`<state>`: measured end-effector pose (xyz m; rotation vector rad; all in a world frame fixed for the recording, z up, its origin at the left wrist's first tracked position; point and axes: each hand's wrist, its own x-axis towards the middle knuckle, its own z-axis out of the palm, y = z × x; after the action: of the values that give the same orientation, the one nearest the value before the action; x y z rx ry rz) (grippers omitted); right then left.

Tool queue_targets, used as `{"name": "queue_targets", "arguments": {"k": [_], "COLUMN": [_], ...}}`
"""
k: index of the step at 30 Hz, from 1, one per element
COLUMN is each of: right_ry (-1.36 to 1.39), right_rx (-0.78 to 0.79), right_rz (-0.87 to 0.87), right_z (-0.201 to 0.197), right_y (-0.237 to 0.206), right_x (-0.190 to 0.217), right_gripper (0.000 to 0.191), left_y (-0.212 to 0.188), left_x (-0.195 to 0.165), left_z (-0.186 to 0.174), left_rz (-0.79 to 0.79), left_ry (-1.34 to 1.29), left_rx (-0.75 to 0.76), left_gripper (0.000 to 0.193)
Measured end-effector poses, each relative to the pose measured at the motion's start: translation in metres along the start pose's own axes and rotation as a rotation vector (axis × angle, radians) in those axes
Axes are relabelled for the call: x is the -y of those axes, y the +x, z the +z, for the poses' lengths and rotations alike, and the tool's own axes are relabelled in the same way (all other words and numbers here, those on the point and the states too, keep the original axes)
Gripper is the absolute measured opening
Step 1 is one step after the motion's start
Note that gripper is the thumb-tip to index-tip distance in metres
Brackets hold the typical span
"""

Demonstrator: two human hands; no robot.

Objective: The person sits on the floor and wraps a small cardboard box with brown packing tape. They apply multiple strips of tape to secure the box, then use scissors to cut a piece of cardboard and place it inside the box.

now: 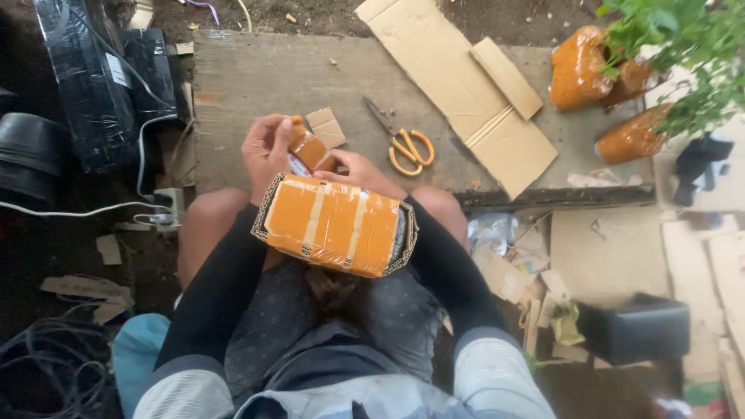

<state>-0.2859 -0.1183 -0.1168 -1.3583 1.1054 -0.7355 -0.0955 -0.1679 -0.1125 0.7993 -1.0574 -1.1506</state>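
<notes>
A cardboard parcel wrapped in orange-brown tape rests across my lap, its corrugated ends showing. Just beyond it both hands meet on a roll of orange-brown tape. My left hand grips the roll from the left with fingers curled over its top. My right hand holds it from the right and below, partly hidden behind the parcel. Orange-handled scissors lie on the wooden board a short way right of my hands. A small cardboard scrap lies beside the roll.
Flat cardboard sheets lie across the board's right part. Three tape-wrapped bundles with green plants stand at the right. Black wrapped packages, a power strip and cables sit left. A black box and cardboard scraps lie lower right.
</notes>
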Motion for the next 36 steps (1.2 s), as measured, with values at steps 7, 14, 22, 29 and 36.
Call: {"name": "queue_targets", "arguments": {"k": [7,14,22,29,36], "right_ry": [0.109,0.003,-0.060,0.029,0.072], "right_rx": [0.047,-0.024,-0.010,0.062,0.061], "right_rz": [-0.015,0.091,0.145,0.041,0.068], "right_z": [0.012,0.010,0.010,0.013,0.014], "right_y": [-0.003,0.004,0.001,-0.005,-0.005], "right_x": [0.012,-0.001,0.010,0.017,0.022], "right_gripper": [0.055,0.047,0.053,0.064,0.066], "left_y": [-0.002,-0.001,0.001,0.001,0.000], "left_x": [0.001,0.012,0.014,0.016,0.014], "left_z": [-0.002,-0.005,-0.006,-0.007,-0.007], "left_rz": [0.095,-0.102,0.023,0.056,0.068], "left_ry": [0.003,-0.035,0.003,0.099,0.086], "left_rx": [0.072,0.114,0.106,0.113,0.130], "left_gripper": [0.002,0.007,0.007,0.011,0.012]}}
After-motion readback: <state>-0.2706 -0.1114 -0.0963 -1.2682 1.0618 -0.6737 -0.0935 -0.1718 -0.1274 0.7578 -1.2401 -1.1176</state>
